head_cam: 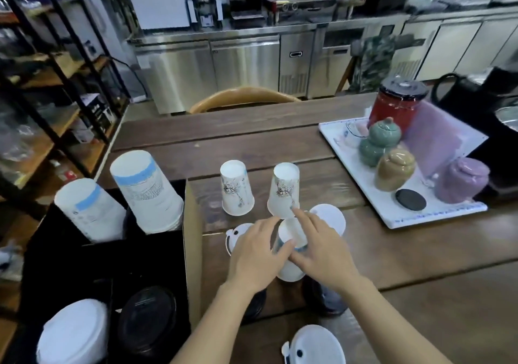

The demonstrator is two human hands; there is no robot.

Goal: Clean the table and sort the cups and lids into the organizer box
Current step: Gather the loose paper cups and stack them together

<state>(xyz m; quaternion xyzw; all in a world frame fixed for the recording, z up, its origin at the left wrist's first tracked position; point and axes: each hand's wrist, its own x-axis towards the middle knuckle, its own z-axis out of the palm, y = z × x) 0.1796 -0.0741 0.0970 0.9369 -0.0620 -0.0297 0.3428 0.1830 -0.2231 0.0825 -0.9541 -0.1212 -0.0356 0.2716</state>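
White paper cup [290,251], inverted, blue-banded, centre of wooden table [420,251]; left hand [256,254] and right hand [322,247] both closed around its sides. Two inverted printed cups [236,191], [283,190] at 12 o'clock of it, apart. White lids at 10 o'clock [232,236], 2 o'clock [330,218] and 6 o'clock [316,345]; black lids [322,299] under the wrists. Black organizer box [106,265] at 9 o'clock holds two blue-banded cup stacks [145,190], [87,209] and lids. White tray [392,212] of jars at 2 o'clock.
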